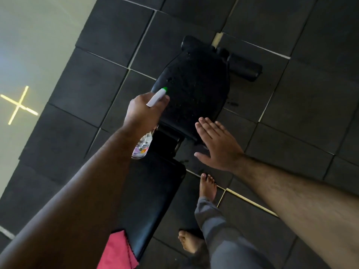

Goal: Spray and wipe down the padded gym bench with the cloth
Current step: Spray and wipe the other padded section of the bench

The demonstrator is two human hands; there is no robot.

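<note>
The black padded gym bench runs from the bottom of the view up to its seat pad, which is speckled with spray droplets. My left hand grips a clear spray bottle with a white head and green nozzle, pointed at the seat pad. My right hand hovers flat, fingers apart, by the seat pad's near right corner, holding nothing. A red cloth lies on the long back pad at the bottom, partly hidden by my left forearm.
Dark rubber floor tiles with pale seams surround the bench. Black foam leg rollers stick out at the far end. My bare feet and grey trouser leg stand to the bench's right. A pale floor with a bright cross lies left.
</note>
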